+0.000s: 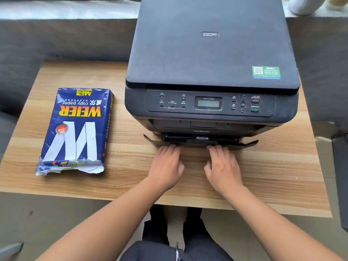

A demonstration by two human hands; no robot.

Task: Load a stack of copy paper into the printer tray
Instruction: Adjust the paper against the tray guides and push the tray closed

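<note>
A black printer [211, 59] stands on the right half of a wooden table [120, 178]. Its paper tray [248, 143] sticks out a little at the bottom front. My left hand [166, 166] and my right hand [223, 166] lie palm down side by side, fingertips tucked under the tray's front lip. A blue pack of copy paper [75, 129], torn open at its near end, lies flat on the table to the left of the printer, apart from both hands.
A grey ledge [66, 38] runs behind the table, with a white object [305, 5] on it at the far right. A dark object [340, 176] stands by the table's right edge. My legs [175, 232] show below the near edge.
</note>
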